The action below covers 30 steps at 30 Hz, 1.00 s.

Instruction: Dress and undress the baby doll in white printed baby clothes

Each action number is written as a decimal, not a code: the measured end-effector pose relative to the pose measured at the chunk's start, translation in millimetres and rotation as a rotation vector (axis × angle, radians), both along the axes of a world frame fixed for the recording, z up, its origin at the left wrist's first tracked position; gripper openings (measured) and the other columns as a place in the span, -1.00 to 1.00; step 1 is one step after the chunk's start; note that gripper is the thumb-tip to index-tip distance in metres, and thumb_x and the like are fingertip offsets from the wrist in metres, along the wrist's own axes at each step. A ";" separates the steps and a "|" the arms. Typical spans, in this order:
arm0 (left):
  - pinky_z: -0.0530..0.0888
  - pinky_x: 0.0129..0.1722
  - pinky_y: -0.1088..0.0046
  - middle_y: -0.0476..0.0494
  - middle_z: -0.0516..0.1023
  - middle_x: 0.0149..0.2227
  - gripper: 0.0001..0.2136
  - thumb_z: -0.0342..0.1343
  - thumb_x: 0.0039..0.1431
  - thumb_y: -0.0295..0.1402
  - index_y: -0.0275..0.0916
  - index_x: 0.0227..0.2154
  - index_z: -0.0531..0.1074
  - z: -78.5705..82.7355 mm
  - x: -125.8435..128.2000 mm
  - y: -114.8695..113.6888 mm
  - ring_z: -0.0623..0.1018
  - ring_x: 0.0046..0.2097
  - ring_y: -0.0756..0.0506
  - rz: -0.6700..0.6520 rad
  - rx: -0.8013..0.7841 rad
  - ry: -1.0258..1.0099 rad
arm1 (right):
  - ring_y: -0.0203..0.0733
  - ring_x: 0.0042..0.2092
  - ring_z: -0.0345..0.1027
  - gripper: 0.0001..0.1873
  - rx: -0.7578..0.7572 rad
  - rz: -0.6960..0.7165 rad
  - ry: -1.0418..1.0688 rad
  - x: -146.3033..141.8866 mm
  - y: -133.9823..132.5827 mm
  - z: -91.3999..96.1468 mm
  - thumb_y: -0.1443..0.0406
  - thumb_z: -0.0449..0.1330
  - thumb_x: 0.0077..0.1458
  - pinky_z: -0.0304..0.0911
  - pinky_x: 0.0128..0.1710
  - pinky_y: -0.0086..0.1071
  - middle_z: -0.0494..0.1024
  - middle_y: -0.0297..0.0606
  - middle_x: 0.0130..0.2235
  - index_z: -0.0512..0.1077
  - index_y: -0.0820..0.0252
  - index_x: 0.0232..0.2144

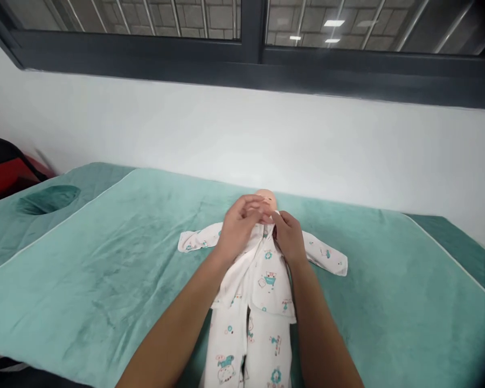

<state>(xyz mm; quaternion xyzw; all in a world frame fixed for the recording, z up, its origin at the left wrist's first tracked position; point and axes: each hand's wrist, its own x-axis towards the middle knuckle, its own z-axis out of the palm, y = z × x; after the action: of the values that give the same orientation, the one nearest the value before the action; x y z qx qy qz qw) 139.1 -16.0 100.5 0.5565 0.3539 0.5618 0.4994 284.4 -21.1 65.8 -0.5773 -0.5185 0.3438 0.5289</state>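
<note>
Arms [173, 323] outstretched; left hand [240, 223] curved, right hand [290, 234] pinching shirt [269, 269].

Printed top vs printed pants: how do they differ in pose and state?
The top has sleeves spread sideways; the pants have legs lying side by side. The left hand and right hand are at the top's neckline; neither touches the pants. Both garments are white with teal in their prints.

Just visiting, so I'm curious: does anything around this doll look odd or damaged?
Nothing looks spilled or damaged. Only the green cover is slightly rumpled, creased left of the doll, rather than lying smooth.
</note>
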 end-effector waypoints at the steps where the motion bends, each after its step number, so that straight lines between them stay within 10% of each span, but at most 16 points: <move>1: 0.49 -0.24 0.39 -0.07 0.55 -0.20 -0.78 0.13 0.14 -0.33 -0.18 -0.14 0.43 0.8 -3.2 5.6 0.56 -0.36 -0.01 0.084 0.003 0.032 | -0.28 -0.47 0.11 -0.64 0.000 0.000 0.038 -0.6 0.5 -1.0 0.06 0.09 0.14 0.04 -0.43 -0.41 0.26 -0.45 -0.59 0.26 0.14 -0.57; 10: 0.37 -0.26 0.40 -0.04 0.47 -0.30 -0.78 0.06 0.25 -0.23 -0.10 -0.16 0.55 -29.2 -17.1 28.4 0.46 -0.29 -0.06 0.045 0.159 0.759 | -0.24 -0.40 0.27 -0.72 -0.017 -0.025 0.038 -7.5 1.5 -2.7 0.11 0.17 0.09 0.15 -0.35 -0.40 0.52 -0.35 -0.45 0.50 0.18 -0.46; 30: 0.32 -0.32 0.48 -0.03 0.51 -0.34 -0.87 0.17 0.17 -0.28 -0.19 -0.27 0.51 -26.2 -1.5 14.8 0.44 -0.32 -0.01 -0.039 -0.113 0.247 | -0.27 -0.40 0.32 -0.72 0.010 -0.032 0.282 -6.1 -7.2 -14.1 0.14 0.31 -0.03 0.22 -0.39 -0.40 0.57 -0.32 -0.38 0.61 0.16 -0.27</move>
<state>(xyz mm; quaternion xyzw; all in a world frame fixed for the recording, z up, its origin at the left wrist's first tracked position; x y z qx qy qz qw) 137.6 -1.2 74.3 0.5991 0.4330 0.4583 0.4935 278.3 -28.3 51.7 -0.5290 -0.4315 0.4102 0.6048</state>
